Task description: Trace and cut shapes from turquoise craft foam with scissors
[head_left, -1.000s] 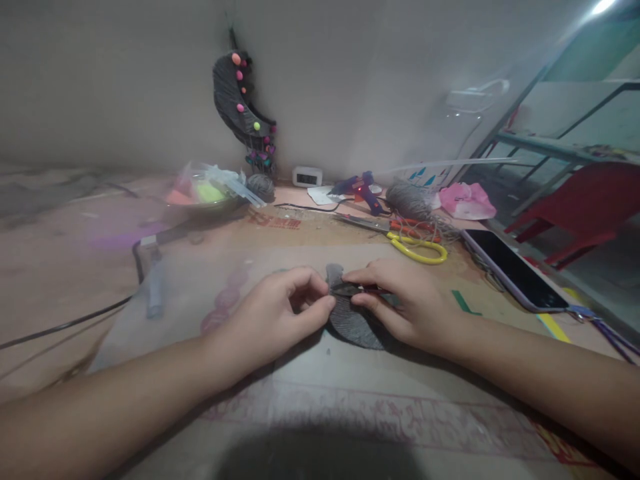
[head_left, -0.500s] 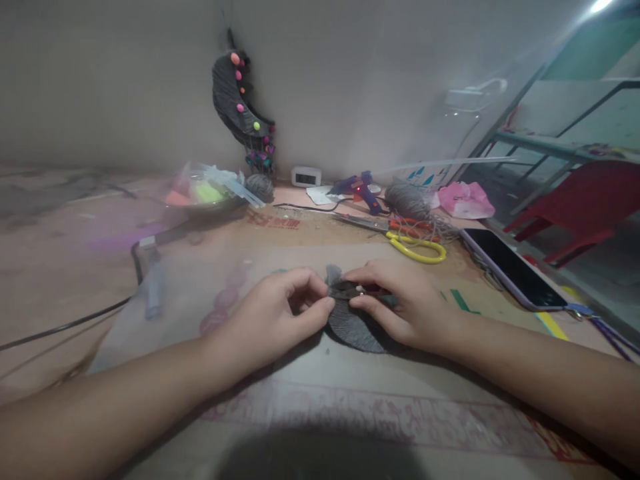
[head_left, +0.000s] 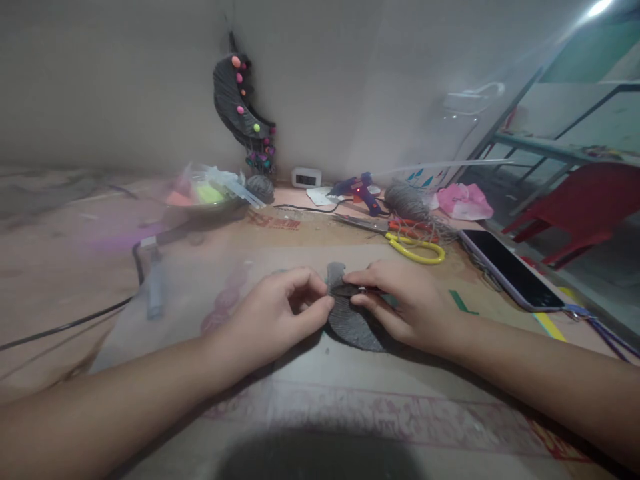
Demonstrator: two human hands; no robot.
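A grey crescent wrapped in yarn (head_left: 353, 327) lies on the covered table between my hands, its narrow tip pointing away from me. My left hand (head_left: 285, 307) pinches its left edge, thumb and forefinger almost together. From the other side, my right hand (head_left: 403, 300) has thumb and forefinger closed at the crescent's inner edge; whether a loose strand is also between those fingertips is too blurred to tell. Part of the crescent's right end is hidden under my right hand.
Behind my hands lie yellow-handled scissors (head_left: 415, 253), a glue gun (head_left: 363, 190) and grey yarn (head_left: 407, 200). A phone (head_left: 513, 270) is at right, a bowl (head_left: 205, 205) at back left. On the wall hangs a decorated dark crescent (head_left: 227, 100). A cable (head_left: 65, 325) crosses the left side.
My right fingertips have shifted slightly on the crescent, and more of its upper part shows. A small pale spot by them is no longer visible. My left hand has stayed in place.
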